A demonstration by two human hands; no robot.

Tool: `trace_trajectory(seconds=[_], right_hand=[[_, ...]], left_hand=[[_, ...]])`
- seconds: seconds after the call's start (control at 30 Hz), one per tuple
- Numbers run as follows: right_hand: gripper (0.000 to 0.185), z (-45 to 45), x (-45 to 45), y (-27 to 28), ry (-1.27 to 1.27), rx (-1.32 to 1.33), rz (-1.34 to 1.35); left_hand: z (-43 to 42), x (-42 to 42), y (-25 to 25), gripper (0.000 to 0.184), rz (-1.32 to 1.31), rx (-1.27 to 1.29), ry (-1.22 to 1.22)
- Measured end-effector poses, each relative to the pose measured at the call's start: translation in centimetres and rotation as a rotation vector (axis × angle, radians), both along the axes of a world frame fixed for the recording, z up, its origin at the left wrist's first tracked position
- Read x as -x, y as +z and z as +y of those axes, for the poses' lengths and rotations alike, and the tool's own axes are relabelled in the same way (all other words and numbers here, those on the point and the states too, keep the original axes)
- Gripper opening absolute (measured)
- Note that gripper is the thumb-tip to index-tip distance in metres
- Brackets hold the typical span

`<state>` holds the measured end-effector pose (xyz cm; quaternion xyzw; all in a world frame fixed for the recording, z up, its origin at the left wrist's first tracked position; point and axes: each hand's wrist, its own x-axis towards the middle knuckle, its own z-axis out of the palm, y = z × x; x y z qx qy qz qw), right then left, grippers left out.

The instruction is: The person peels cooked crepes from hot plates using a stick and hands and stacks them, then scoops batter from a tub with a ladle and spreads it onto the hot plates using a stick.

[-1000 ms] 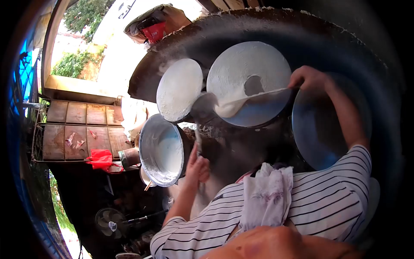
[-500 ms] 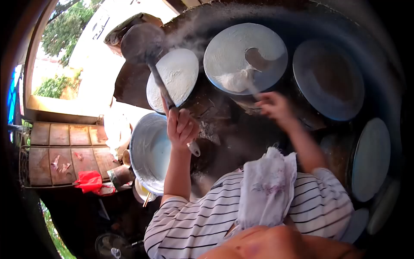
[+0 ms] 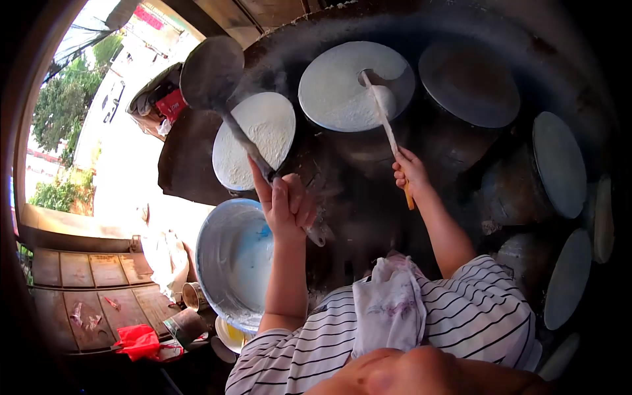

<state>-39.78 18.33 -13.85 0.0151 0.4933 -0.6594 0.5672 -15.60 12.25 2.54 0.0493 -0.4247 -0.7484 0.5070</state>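
My left hand (image 3: 284, 203) is closed around the handle of a long-handled tool with a round, flat, dark head (image 3: 212, 71), raised at the upper left. The forefinger lies along the handle. My right hand (image 3: 411, 172) grips the yellowish handle end of a ladle (image 3: 390, 125). Its rounded bowl rests on the middle pot top (image 3: 329, 85), a round surface coated in white batter with a bare grey patch at the upper right. Another round top (image 3: 253, 141), to its left and below the dark head, carries white, slightly wrinkled batter.
A large basin (image 3: 227, 263) of whitish liquid stands left of my left forearm. More round pot tops (image 3: 467, 85) curve along the right. Tiled counter (image 3: 85, 296), red cloth or bag (image 3: 137, 342) and tins (image 3: 185, 327) lie at the lower left. Steam drifts over the pots.
The view has shifted. The ladle has moved over the middle top; its batter, heaped and streaked before, is now spread more evenly. My left hand still holds up the dark-headed tool.
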Motion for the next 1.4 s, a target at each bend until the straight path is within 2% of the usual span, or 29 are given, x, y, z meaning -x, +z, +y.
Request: trace_trajectory(seconds=[0.07, 0.13, 0.2, 0.23, 0.27, 0.37, 0.47, 0.53, 0.6, 0.67, 0.7, 0.73, 0.8, 0.87, 0.9, 0.93, 1.03, 1.07, 1.13, 1.17, 1.27, 1.3, 1.4], right_hand=[[0.026, -1.8, 1.8, 0.6, -0.049, -0.006, 0.055], [0.027, -3.8, 3.7, 0.1, -0.046, 0.073, 0.107], [0.03, -3.5, 2.6, 0.1, 0.001, 0.027, 0.411], [0.032, -1.2, 1.7, 0.6, 0.177, 0.037, 0.502], [0.033, 1.2, 1.0, 1.5, 0.349, -0.062, 0.532], [0.035, 5.3, 5.5, -0.2, 0.219, -0.164, 0.494], [0.035, 2.0, 11.0, 1.8, 0.188, -0.107, 0.566], [0.033, -2.1, 13.9, 2.8, 0.181, -0.16, 0.647], [0.031, -7.2, 16.8, 1.6, 0.203, -0.238, 0.825], [0.03, -12.1, 18.1, -4.4, 0.052, 0.02, 1.722], [0.031, -10.2, 15.6, 1.6, 0.235, -0.184, 1.707], [0.029, -9.1, 14.9, 1.6, 0.247, -0.154, 1.758], [0.028, -5.6, 15.4, -1.0, -0.112, -0.095, 1.709], [0.029, -3.5, 16.3, -4.9, -0.233, -0.042, 1.797], [0.031, -3.3, 14.3, -1.0, 0.19, -0.384, 1.636], [0.032, -4.4, 13.0, 1.1, 0.274, -0.391, 1.646], [0.031, -8.4, 14.2, 0.2, 0.233, -0.275, 1.837], [0.029, -7.1, 15.6, -0.2, 0.087, -0.226, 1.951], [0.028, -2.8, 16.6, 0.5, 0.178, -0.458, 1.758], [0.029, -1.7, 16.1, -1.6, 0.097, -0.321, 1.781], [0.03, -3.5, 12.8, -0.6, 0.305, -0.252, 1.866], [0.029, -4.5, 13.3, 0.6, 0.314, -0.258, 1.84], [0.029, -6.4, 17.5, 0.5, 0.13, -0.193, 1.869]], left_hand=[[0.2, -0.9, 0.3, 0.058, -0.112, 0.042, 0.069], [0.8, -0.9, 0.8, 0.058, -0.258, -0.021, 0.205], [1.3, -0.3, 1.1, 0.057, -0.376, -0.052, 0.311], [1.0, -0.5, 0.5, 0.058, -0.365, 0.002, 0.252], [0.7, -0.5, 0.2, 0.058, -0.384, 0.009, 0.242], [0.5, 0.7, -0.4, 0.059, -0.45, -0.031, 0.221], [-1.1, 4.0, -0.9, 0.06, -0.517, -0.098, 0.219], [-2.0, 6.5, -1.4, 0.063, -0.428, -0.006, 0.106], [-3.1, 9.2, -2.5, 0.063, -0.449, 0.026, 0.11], [-3.0, 11.8, -2.5, 0.063, -0.497, -0.018, 0.119], [-3.3, 12.9, -2.7, 0.063, -0.531, -0.027, 0.133], [-3.7, 13.3, -2.6, 0.064, -0.574, -0.036, 0.152], [-4.9, 13.7, -2.4, 0.064, -0.677, -0.051, 0.107], [-6.6, 15.1, -2.0, 0.063, -0.847, -0.07, 0.04], [-7.3, 17.2, -2.3, 0.061, -0.82, -0.155, -0.03], [-7.6, 19.6, -2.8, 0.059, -0.785, -0.228, -0.106], [-9.5, 25.0, -2.8, 0.039, -0.587, -0.468, -0.227], [-11.0, 24.8, -2.3, 0.034, -0.364, -0.648, -0.454], [-13.4, 20.8, -1.2, 0.027, 0.142, -1.052, -0.818], [-13.7, 20.2, -0.9, 0.023, 0.115, -1.029, -0.793], [-14.3, 20.6, -1.1, 0.016, 0.012, -0.931, -0.646], [-14.9, 20.4, -1.5, 0.016, 0.034, -1.0, -0.653], [-16.3, 19.2, -2.2, 0.02, 0.036, -1.178, -0.641]])
